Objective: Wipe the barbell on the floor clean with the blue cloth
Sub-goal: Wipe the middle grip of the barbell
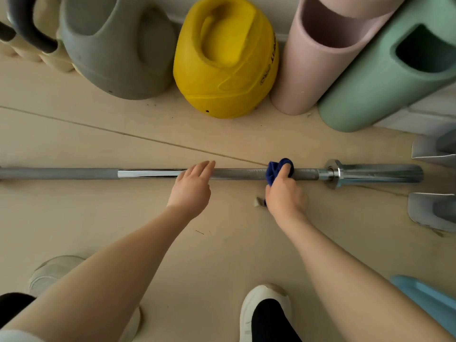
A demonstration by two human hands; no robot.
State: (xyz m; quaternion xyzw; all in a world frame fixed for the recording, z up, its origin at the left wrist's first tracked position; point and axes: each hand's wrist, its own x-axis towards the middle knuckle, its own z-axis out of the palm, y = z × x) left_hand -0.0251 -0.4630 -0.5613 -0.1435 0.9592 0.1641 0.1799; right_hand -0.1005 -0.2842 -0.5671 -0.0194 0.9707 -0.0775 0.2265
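Barbell (153, 174) lying across the floor (222, 243). Right hand (283, 191) gripping bunched blue cloth (277, 170) on the shaft near the right collar; left hand (192, 186) flat, fingers straight, seemingly steadying. Risk: bar rolling away under uneven pressure, cloth slipping off.

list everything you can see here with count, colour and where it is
steel barbell: 1, silver-grey, lying across the wooden floor
bunched blue cloth: 1, dark blue, on the bar near its right collar
soft kettlebells: 4, grey, yellow, pink, green, in a row behind the bar
white sneakers: 2, bottom edge
left hand: 1, fingers straight, over the bar's middle
right hand: 1, grips the cloth against the bar
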